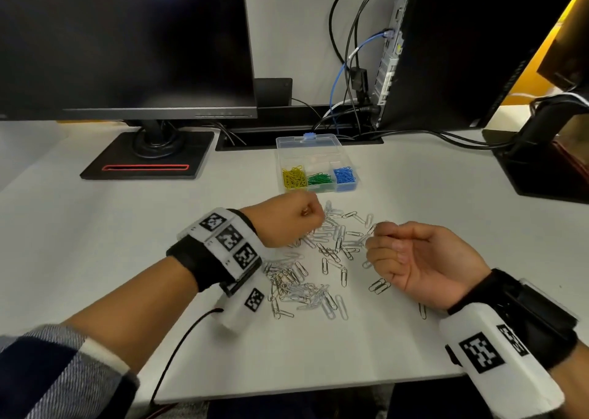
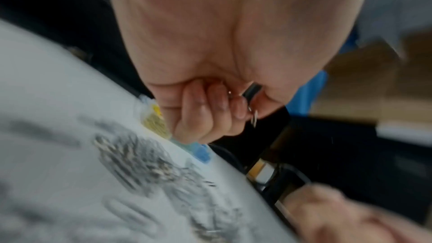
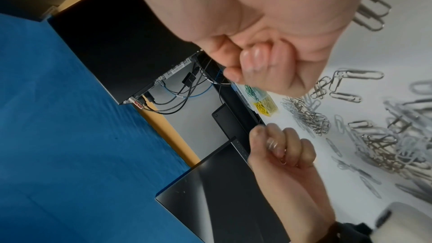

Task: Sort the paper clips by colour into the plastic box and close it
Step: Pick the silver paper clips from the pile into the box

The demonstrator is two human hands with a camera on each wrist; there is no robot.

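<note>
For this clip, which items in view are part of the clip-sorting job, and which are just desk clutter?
Part of the job:
- plastic box, lid open
- yellow clips, green clips and blue clips in its compartments
- loose silver clips on the desk
- left hand, fist gripping clips
- right hand, pinching a clip

Just lying about:
- monitor
- computer tower
- cables

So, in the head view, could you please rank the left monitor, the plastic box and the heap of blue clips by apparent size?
1. Left monitor, by far the largest.
2. Plastic box, lid open.
3. Blue clips, filling just one compartment of the box.
The monitor stands farther back, so nearness does not explain its lead.
</note>
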